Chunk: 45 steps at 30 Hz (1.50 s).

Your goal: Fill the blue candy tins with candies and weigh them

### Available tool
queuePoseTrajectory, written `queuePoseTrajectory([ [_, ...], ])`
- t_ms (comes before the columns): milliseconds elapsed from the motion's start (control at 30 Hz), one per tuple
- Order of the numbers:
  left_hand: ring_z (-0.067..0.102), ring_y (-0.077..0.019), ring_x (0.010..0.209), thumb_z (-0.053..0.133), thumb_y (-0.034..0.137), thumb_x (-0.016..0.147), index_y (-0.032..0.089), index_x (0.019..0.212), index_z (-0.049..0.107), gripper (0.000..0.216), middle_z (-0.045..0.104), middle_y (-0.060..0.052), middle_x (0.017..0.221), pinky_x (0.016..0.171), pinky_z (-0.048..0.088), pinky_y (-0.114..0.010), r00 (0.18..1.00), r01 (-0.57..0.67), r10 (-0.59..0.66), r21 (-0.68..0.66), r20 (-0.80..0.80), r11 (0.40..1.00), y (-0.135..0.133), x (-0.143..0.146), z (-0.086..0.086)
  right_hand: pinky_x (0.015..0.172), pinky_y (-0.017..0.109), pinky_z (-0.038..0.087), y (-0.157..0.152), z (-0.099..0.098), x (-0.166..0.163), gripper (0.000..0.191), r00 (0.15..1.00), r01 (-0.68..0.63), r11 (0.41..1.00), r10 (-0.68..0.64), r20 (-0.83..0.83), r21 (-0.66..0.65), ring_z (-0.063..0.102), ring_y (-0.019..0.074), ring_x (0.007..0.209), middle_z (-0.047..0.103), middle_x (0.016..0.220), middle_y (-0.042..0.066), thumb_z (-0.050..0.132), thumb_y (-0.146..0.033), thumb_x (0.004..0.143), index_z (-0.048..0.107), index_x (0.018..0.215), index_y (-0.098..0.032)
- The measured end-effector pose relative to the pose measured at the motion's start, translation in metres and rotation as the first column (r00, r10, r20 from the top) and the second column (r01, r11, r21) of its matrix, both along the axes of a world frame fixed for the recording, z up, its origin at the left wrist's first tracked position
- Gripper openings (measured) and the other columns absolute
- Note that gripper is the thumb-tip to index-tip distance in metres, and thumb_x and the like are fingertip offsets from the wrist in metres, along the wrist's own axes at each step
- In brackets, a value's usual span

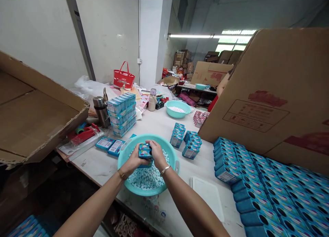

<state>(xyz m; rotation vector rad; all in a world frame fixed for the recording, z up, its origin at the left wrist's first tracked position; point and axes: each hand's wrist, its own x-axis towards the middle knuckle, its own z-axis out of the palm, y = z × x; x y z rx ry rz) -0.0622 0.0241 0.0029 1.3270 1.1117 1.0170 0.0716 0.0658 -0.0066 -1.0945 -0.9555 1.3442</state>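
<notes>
Both of my hands meet over a turquoise basin point(122, 154) filled with small pale blue-white candies point(146, 179). Between them I grip a small blue box point(145, 151) with a colourful label. My left hand point(134, 158) wraps its left side, and my right hand point(156, 154) closes on its right side from above. The box sits just above the candies near the basin's far edge. I wear a thin bracelet on each wrist.
Rows of matching blue boxes point(259, 182) fill the table's right side under a large cardboard flap point(272, 93). More boxes stand in small groups point(189, 141) and a stack point(122, 113). A second basin point(178, 108), a thermos point(100, 110) and a white lid point(209, 196) lie around. Another person's arm point(222, 86) shows behind the cardboard.
</notes>
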Motion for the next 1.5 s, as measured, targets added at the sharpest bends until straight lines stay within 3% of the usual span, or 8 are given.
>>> queuePoseTrajectory([
  [167,0.062,-0.026,0.107,0.081,0.018,0.059,0.025,0.132,0.038,0.085,0.062,-0.005,0.121,0.093,0.05,-0.037,0.989,0.101,-0.103,0.018,0.108,0.995,-0.023,-0.027,0.01,0.08,0.035,0.046,-0.007,0.009,0.045,0.047,0.995,0.005,1.0,-0.008,-0.101,-0.024,0.065,0.0237,0.098,0.072,0.106,0.009,0.052,-0.059,0.08,0.067,0.108,-0.023],
  [333,0.057,-0.031,0.117,0.085,0.02,0.059,0.025,0.138,0.036,0.093,0.058,-0.009,0.13,0.099,0.047,-0.041,0.985,0.134,-0.141,0.072,0.098,0.988,-0.052,-0.04,0.016,0.079,0.035,0.044,-0.024,0.007,0.102,0.046,0.974,-0.126,0.991,0.13,0.183,-0.037,0.065,0.0237,0.087,0.073,0.094,0.01,0.074,-0.056,0.067,0.071,0.095,-0.02],
  [467,0.059,-0.0293,0.112,0.085,0.02,0.062,0.023,0.141,0.034,0.094,0.058,-0.011,0.128,0.095,0.048,-0.039,0.975,0.17,-0.171,0.025,0.142,0.985,-0.056,-0.031,0.017,0.08,0.033,0.046,-0.045,0.005,0.128,0.042,0.991,-0.102,0.993,0.106,0.077,-0.052,0.066,0.0199,0.084,0.072,0.095,0.008,0.072,-0.055,0.073,0.07,0.097,-0.021],
  [800,0.061,-0.0241,0.104,0.083,0.015,0.062,0.024,0.136,0.038,0.087,0.059,-0.009,0.124,0.089,0.049,-0.033,0.898,0.417,-0.417,0.028,0.142,0.908,-0.06,0.077,0.059,0.095,0.04,0.046,-0.135,0.033,0.178,0.039,0.996,0.079,0.979,-0.072,-0.044,0.186,0.059,0.0244,0.113,0.067,0.118,0.008,0.051,-0.053,0.091,0.065,0.117,-0.027],
  [900,0.06,-0.0246,0.109,0.081,0.013,0.064,0.023,0.135,0.039,0.083,0.057,-0.009,0.128,0.093,0.048,-0.034,0.85,0.478,-0.476,0.049,0.228,0.877,-0.074,0.138,0.043,0.101,0.042,0.042,-0.162,0.028,0.2,0.045,0.987,0.155,0.961,-0.158,-0.006,0.228,0.056,0.0255,0.119,0.063,0.127,0.008,0.043,-0.054,0.094,0.063,0.122,-0.026],
  [1133,0.056,-0.0246,0.116,0.081,0.016,0.065,0.026,0.144,0.034,0.093,0.05,-0.01,0.138,0.1,0.044,-0.035,0.794,0.575,-0.559,0.002,0.239,0.818,-0.076,0.234,-0.04,0.095,0.034,0.044,-0.182,-0.02,0.259,0.036,0.915,0.36,0.929,-0.369,0.163,0.081,0.059,0.022,0.106,0.067,0.112,0.005,0.051,-0.048,0.092,0.067,0.111,-0.022],
  [1333,0.056,-0.0267,0.118,0.08,0.018,0.064,0.024,0.151,0.027,0.102,0.046,-0.011,0.145,0.102,0.044,-0.038,0.773,0.625,-0.613,-0.037,0.163,0.779,-0.068,0.25,-0.067,0.087,0.031,0.047,-0.173,-0.062,0.274,0.03,0.912,0.379,0.922,-0.386,0.137,0.077,0.061,0.0199,0.096,0.068,0.103,0.005,0.052,-0.044,0.092,0.067,0.105,-0.021],
  [1500,0.042,-0.0296,0.136,0.08,0.018,0.068,0.025,0.148,0.037,0.09,0.039,-0.01,0.153,0.114,0.032,-0.042,0.811,0.582,-0.58,0.0,0.081,0.813,-0.068,0.237,-0.068,0.09,0.033,0.047,-0.167,-0.066,0.278,0.03,0.921,0.35,0.933,-0.358,0.155,0.079,0.062,0.0206,0.1,0.07,0.103,0.005,0.052,-0.043,0.092,0.067,0.106,-0.022],
])
